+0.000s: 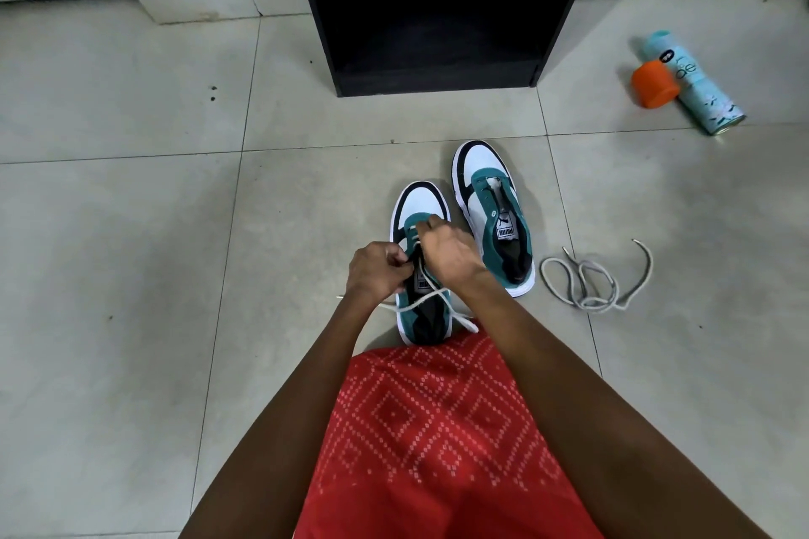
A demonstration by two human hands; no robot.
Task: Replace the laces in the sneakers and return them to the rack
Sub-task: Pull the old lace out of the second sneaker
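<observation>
Sneaker being laced [421,202]: teal, white and black, on the tile floor [175,232] close in front of me, toe towards the black shoe rack [437,35]. The white lace [431,297] seems to run through the toe-end eyelets only. Its two tails trail across the heel opening, one to each side.

Risks:
- The tails may be uneven, so one could run short before the top eyelets.
- Nothing pins the shoe, so a hard pull could drag it over the tile.
- My knuckles hide the eyelet row, so a skipped or wrongly crossed eyelet is easy to miss.

Left hand [378,271]: fingers curled, pinching the lace at the sneaker's left eyelet row.
Right hand [446,249]: curled, fingertips pinching the lace nearer the toe.
Both hands sit directly over the throat of the shoe.

Just right of this sneaker is its mate [492,206], with no lace. Further right, a grey lace [591,282] lies loose. Far right and beyond are a spray can [694,85] and an orange cap [654,84].
</observation>
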